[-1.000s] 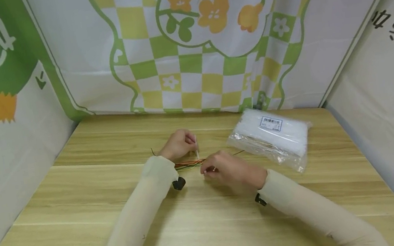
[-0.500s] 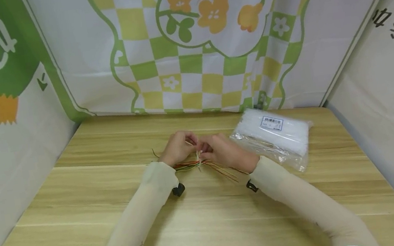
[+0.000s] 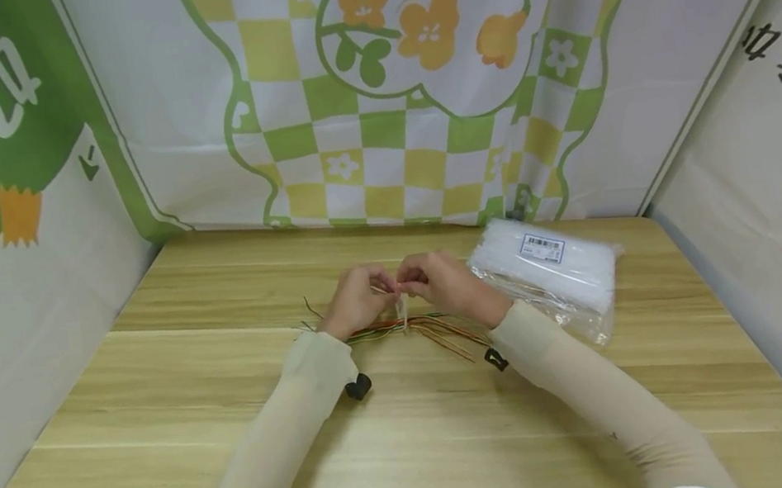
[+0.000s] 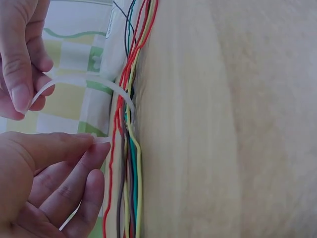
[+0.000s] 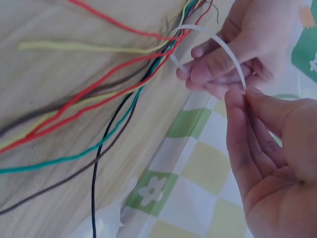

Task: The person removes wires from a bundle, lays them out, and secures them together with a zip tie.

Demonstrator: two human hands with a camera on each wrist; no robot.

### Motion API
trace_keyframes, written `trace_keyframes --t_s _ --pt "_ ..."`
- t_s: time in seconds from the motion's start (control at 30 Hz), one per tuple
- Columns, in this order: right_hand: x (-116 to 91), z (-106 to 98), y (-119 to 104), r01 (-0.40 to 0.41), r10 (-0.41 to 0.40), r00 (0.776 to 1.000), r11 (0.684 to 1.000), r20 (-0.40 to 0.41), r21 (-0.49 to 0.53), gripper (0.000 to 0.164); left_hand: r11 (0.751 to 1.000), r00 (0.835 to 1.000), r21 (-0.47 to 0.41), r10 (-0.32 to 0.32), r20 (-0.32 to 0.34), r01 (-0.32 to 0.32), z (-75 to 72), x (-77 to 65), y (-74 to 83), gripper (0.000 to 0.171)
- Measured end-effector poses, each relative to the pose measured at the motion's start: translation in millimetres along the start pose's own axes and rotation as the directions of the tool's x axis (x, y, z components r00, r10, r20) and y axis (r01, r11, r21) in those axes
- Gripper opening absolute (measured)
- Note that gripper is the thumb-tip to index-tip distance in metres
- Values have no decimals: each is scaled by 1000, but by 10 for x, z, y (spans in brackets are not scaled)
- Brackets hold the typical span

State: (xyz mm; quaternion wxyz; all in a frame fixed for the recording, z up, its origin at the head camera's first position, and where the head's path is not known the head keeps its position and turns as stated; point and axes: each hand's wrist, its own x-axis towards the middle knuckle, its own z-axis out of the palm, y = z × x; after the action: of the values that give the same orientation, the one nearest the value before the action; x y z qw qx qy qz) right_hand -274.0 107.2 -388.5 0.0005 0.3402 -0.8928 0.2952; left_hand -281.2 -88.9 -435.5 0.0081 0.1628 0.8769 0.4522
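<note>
A bundle of thin coloured wires (image 3: 440, 329) lies across the table, with red, yellow, green, brown and black strands fanning out in the right wrist view. A white cable tie (image 4: 81, 78) curves round the bundle as a wide, loose loop. My left hand (image 3: 357, 299) pinches one end of the tie between thumb and forefinger, close beside the wires. The other end is pinched by the thumb and fingers of my right hand (image 5: 277, 144). Both hands are close together just above the wires in the head view. Fingertips cover both tips of the tie.
A clear plastic bag (image 3: 547, 264) packed with white cable ties and bearing a barcode label lies right of the hands. Behind the wooden table (image 3: 404, 442) hangs a green and yellow checked cloth (image 3: 391, 135). Printed cloth walls stand left and right.
My right hand has moved from low beside the wires up to my left hand, and now grips the tie's other end. The right-hand wire ends have come into view.
</note>
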Motion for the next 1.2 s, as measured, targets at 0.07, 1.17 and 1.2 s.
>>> trace_keyframes --t_s 0.07,1.17,1.2 --pt "16 -15 16 7 -7 1000 1000 -18 -27 9 1000 1000 -1 1 -3 -1 12 -5 -8 5" --pt "123 56 112 31 -31 999 996 -5 -79 12 999 1000 17 28 -14 -28 43 -36 25 9" --pt "122 57 116 26 -27 1000 997 -3 -77 12 1000 1000 11 26 -15 -26 41 -39 29 10"
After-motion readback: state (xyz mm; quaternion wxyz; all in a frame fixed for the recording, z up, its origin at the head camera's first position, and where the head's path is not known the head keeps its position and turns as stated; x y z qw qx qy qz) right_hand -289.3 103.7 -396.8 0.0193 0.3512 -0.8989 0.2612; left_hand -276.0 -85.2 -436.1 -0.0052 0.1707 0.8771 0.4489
